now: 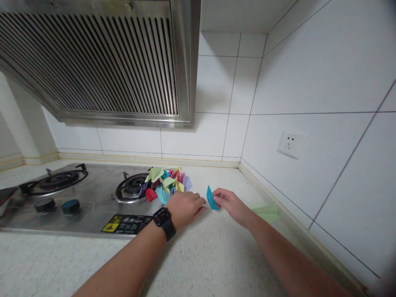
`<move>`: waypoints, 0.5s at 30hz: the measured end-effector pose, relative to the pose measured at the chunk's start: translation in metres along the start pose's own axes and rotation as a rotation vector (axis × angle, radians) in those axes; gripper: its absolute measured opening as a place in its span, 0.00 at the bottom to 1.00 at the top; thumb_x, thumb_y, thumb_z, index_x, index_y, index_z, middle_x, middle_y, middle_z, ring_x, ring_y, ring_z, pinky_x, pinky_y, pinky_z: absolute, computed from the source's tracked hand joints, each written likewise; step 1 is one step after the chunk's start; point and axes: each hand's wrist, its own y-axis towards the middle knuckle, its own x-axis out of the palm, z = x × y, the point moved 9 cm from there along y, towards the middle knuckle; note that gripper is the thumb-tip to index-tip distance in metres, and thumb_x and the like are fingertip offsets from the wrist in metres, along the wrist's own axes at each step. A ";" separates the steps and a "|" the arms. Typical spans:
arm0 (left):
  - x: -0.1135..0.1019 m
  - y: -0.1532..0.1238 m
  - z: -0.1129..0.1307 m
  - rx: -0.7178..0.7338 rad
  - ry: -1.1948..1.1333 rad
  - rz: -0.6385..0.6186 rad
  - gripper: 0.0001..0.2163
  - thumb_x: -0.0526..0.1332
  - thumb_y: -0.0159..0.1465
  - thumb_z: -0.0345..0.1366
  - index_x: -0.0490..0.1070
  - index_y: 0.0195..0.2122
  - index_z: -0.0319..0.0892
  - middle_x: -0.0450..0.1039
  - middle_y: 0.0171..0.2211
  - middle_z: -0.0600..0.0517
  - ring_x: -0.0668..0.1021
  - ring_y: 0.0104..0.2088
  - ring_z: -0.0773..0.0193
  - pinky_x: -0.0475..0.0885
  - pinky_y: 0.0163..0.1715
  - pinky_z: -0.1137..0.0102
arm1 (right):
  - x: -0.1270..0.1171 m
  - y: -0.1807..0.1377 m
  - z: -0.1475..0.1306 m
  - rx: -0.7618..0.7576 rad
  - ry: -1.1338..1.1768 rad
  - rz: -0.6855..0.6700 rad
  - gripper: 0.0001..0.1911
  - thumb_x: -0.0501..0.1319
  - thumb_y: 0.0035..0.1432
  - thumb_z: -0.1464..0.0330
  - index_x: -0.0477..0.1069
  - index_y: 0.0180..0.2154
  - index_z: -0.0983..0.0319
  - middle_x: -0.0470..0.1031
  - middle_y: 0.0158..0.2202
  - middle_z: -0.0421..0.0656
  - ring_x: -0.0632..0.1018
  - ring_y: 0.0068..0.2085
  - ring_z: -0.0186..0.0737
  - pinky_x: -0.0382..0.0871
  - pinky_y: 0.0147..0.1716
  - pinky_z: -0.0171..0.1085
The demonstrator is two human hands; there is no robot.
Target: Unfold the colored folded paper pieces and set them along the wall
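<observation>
A small folded piece of blue paper (210, 199) stands upright over the counter, pinched between the thumb and fingers of my right hand (230, 203). Just left of it is my left hand (186, 206), palm down, with a black watch on the wrist. Its fingers are loosely bent and a little apart, and no object shows in them; a small gap separates them from the blue paper. Behind my left hand lies a pile of folded colored papers (165, 182) in yellow, red, pink, light blue and purple, partly hidden by that hand.
A steel gas stove (89, 206) with two burners and two knobs fills the left; the paper pile overlaps its right edge. A range hood (182, 82) hangs above. Pale green paper (267, 212) lies by the right wall, below a socket (292, 144). Speckled countertop (198, 264) spreads in front.
</observation>
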 end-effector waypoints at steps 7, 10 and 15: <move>-0.002 0.001 0.006 0.000 0.030 0.032 0.13 0.47 0.69 0.40 0.68 0.35 0.42 0.73 0.29 0.51 0.75 0.31 0.61 0.64 0.28 0.70 | 0.006 0.000 0.009 0.028 -0.019 -0.080 0.11 0.60 0.58 0.60 0.70 0.35 0.63 0.68 0.27 0.39 0.67 0.28 0.33 0.60 0.30 0.35; -0.002 0.001 0.007 -0.002 0.010 0.042 0.12 0.48 0.68 0.40 0.68 0.34 0.42 0.73 0.29 0.51 0.75 0.31 0.62 0.63 0.28 0.70 | 0.008 -0.001 0.007 0.034 -0.019 -0.094 0.12 0.60 0.58 0.60 0.70 0.35 0.63 0.68 0.27 0.39 0.67 0.29 0.33 0.60 0.30 0.34; -0.002 0.001 0.009 -0.013 -0.058 0.053 0.12 0.49 0.68 0.41 0.68 0.35 0.43 0.73 0.29 0.52 0.75 0.31 0.62 0.62 0.28 0.70 | 0.014 -0.003 0.001 0.041 0.021 -0.136 0.13 0.59 0.59 0.60 0.71 0.33 0.64 0.67 0.25 0.39 0.66 0.26 0.32 0.58 0.28 0.34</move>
